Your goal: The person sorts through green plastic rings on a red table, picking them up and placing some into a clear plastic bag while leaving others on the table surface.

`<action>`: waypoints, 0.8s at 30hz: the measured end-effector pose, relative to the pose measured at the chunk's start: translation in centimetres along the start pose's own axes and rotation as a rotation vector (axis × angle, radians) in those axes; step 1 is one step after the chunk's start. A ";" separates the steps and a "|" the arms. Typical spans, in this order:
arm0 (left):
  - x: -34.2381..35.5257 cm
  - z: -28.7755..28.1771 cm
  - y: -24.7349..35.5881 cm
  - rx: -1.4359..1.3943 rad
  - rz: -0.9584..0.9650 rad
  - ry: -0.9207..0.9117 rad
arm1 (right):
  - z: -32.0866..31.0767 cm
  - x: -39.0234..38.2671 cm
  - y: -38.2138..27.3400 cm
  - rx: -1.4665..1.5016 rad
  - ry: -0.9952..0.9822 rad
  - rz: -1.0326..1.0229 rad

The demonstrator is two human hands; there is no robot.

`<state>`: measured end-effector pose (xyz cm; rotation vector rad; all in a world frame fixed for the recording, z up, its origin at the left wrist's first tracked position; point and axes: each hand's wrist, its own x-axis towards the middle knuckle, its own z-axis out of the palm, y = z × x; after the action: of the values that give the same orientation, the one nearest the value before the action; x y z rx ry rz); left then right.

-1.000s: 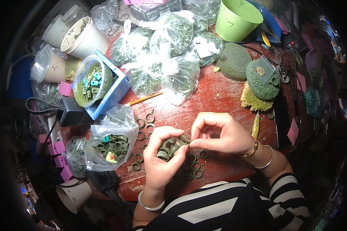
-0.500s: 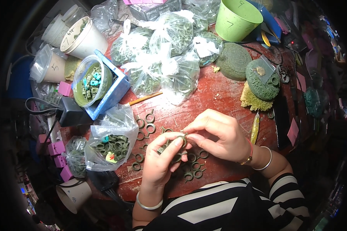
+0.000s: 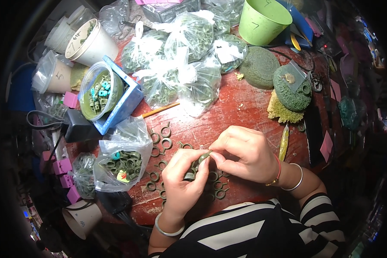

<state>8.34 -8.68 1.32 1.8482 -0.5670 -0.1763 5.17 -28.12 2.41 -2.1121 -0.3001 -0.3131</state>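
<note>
Over the front middle of the table, my left hand (image 3: 182, 172) is closed, its thumb and forefinger gripping a dark green ring (image 3: 204, 157). Another ring, with a ridged band (image 3: 189, 176), shows in the same hand below it. My right hand (image 3: 243, 152) meets it from the right, thumb and forefinger pinched together at the ring's upper end; whatever small part lies between those fingertips is hidden. Loose green rings with short stems (image 3: 166, 143) lie on the table left of my left hand, and others (image 3: 219, 186) lie beneath my hands.
An open plastic bag of rings (image 3: 127, 165) stands at left. Behind it a round tub of small parts (image 3: 101, 92) leans in a blue crate (image 3: 131, 96). Knotted bags (image 3: 193, 38) fill the back. At right are a green bucket (image 3: 262, 23), textured green domes (image 3: 292, 88) and a yellow-handled tool (image 3: 284, 144).
My left hand has turned, its fingers curling inward, so the held ring now shows at a different angle. My right hand has dropped slightly, its pinch staying by the ring.
</note>
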 end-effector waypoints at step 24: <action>-0.3 -1.0 -0.1 -0.681 -0.450 0.006 | -1.4 -0.4 1.2 -0.047 -0.455 0.072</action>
<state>8.48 -7.61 1.55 1.2772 -0.0502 -0.5869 5.07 -30.00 2.08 -2.2191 -0.4819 0.2108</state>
